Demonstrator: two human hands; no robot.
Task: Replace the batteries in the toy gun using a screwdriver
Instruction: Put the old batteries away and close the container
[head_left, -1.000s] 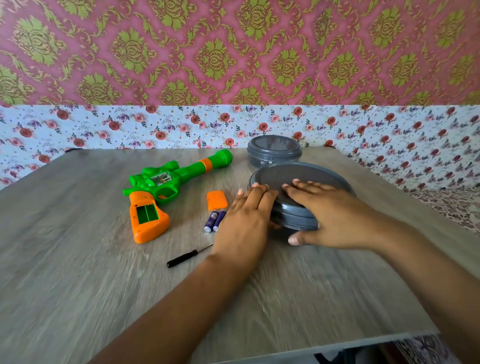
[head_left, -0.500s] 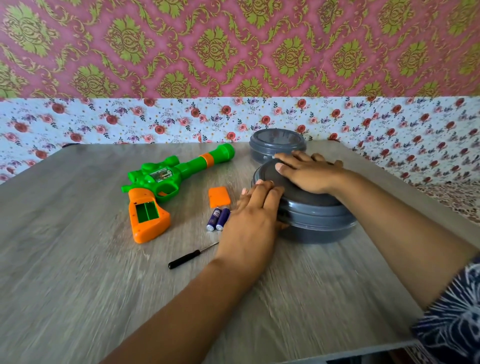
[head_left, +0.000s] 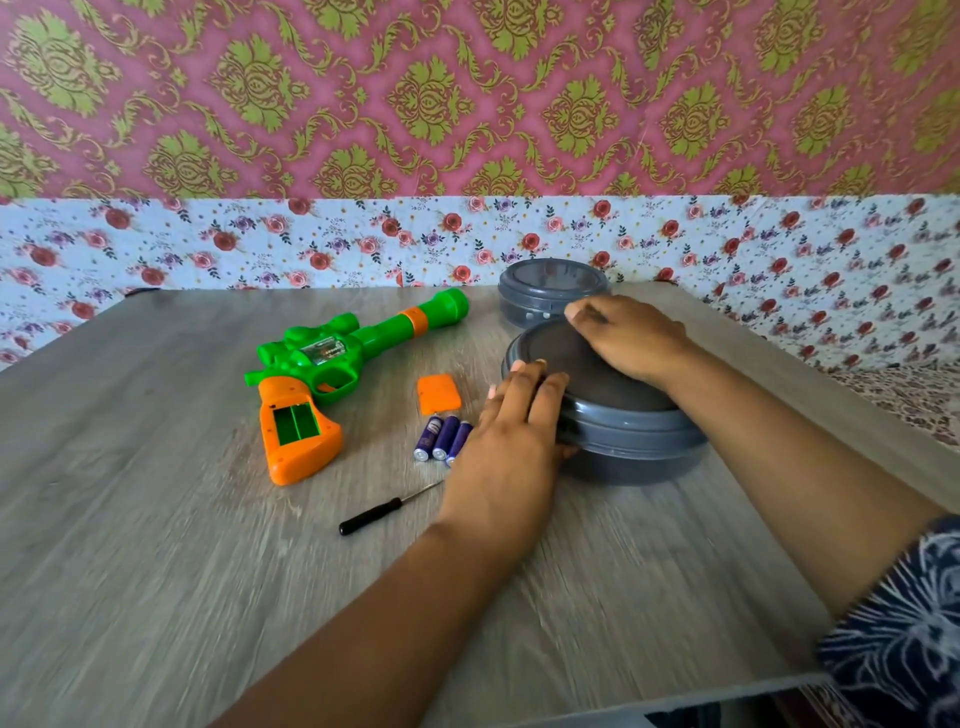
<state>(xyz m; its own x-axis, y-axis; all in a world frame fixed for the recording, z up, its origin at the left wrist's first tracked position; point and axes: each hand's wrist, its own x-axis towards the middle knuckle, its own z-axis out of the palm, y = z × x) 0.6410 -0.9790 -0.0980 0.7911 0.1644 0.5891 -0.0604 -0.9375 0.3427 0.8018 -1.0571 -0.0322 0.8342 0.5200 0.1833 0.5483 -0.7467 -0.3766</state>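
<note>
A green and orange toy gun (head_left: 332, 358) lies on the table with its battery bay open and empty in the orange grip. Its orange cover (head_left: 439, 393) lies to the right, and three purple batteries (head_left: 441, 438) sit just below the cover. A small black-handled screwdriver (head_left: 379, 514) lies nearer to me. My left hand (head_left: 511, 447) presses against the left side of a round grey lidded box (head_left: 623, 431). My right hand (head_left: 626, 338) rests on the far edge of its lid, fingers curled over the rim.
A second, smaller grey round box (head_left: 540, 296) stands behind the first, near the floral wall. The wooden table (head_left: 156, 571) ends at its front edge close to me and at its right edge beside my right arm.
My right hand slid from the near side of the lid across to its far edge. My left hand stayed against the box's left side. The camera view shifted slightly.
</note>
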